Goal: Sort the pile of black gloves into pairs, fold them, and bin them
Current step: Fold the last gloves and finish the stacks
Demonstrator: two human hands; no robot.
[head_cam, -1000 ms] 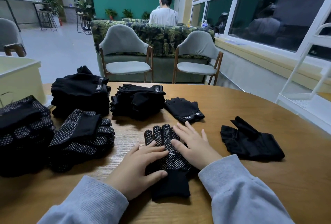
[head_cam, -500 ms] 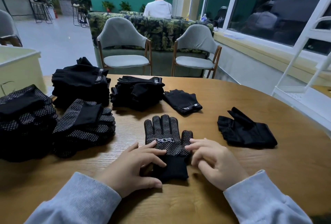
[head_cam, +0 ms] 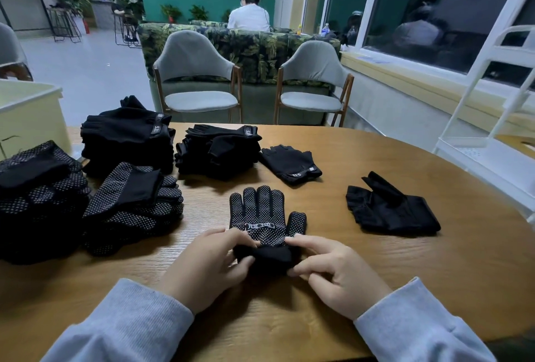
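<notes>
On a rounded wood-grain table (head_cam: 376, 275), a dotted black knit glove (head_cam: 262, 217) lies flat at centre; left hand (head_cam: 208, 266) and right hand (head_cam: 335, 272) pinch its plain cuff.

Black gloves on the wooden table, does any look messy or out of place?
Yes: the plain black fingerless glove lying alone right of the dotted glove is rumpled, one flap sticking up, unlike the neat stacks.

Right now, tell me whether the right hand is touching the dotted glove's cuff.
Touching. The head view shows the right hand pinching the cuff of the dotted glove between thumb and fingers, opposite the left hand.
</notes>
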